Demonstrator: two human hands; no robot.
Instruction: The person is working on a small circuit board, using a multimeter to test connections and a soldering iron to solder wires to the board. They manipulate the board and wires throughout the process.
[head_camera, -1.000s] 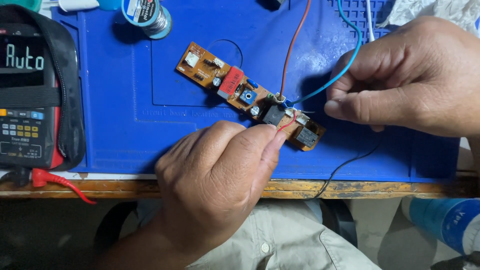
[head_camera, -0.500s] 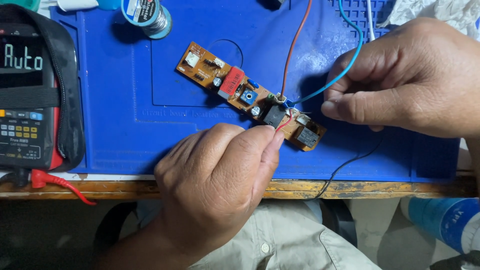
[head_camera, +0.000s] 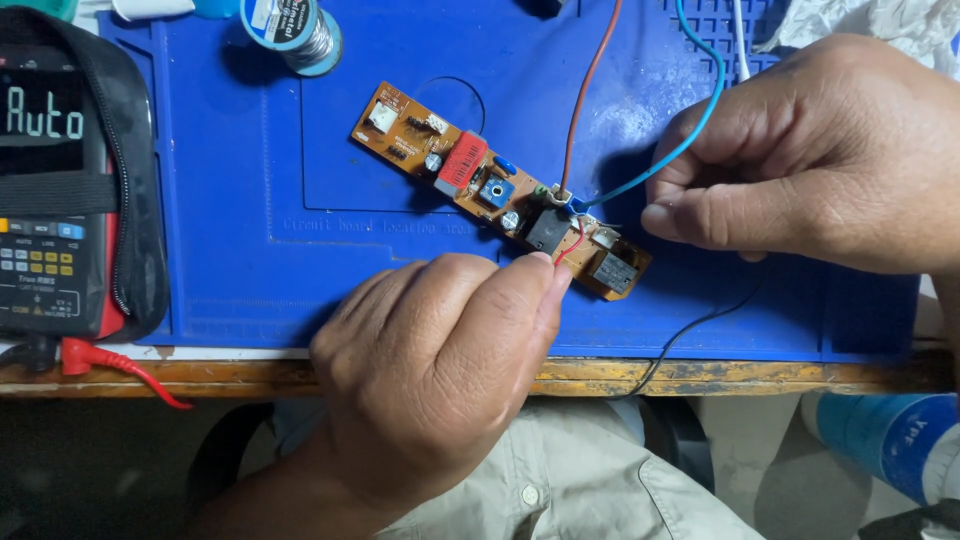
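Board: brown circuit board (head_camera: 500, 192) lies slantwise on the blue mat (head_camera: 250, 250), just beyond my left knuckles
Left hand (head_camera: 440, 380): my fingertips pinch the red wire (head_camera: 572, 246) at the board's near end
Right hand (head_camera: 820, 150): curled narrow, holding the blue wire (head_camera: 690, 130); brown wire (head_camera: 585, 90) beside it
Off left: multimeter (head_camera: 50, 190)

Barely different from a second ago: left hand (head_camera: 440, 390) pinching the red wire (head_camera: 572, 245) slightly nearer the circuit board (head_camera: 500, 190).

Matt blue rubbery mat (head_camera: 300, 270), worn wooden table edge (head_camera: 700, 375)
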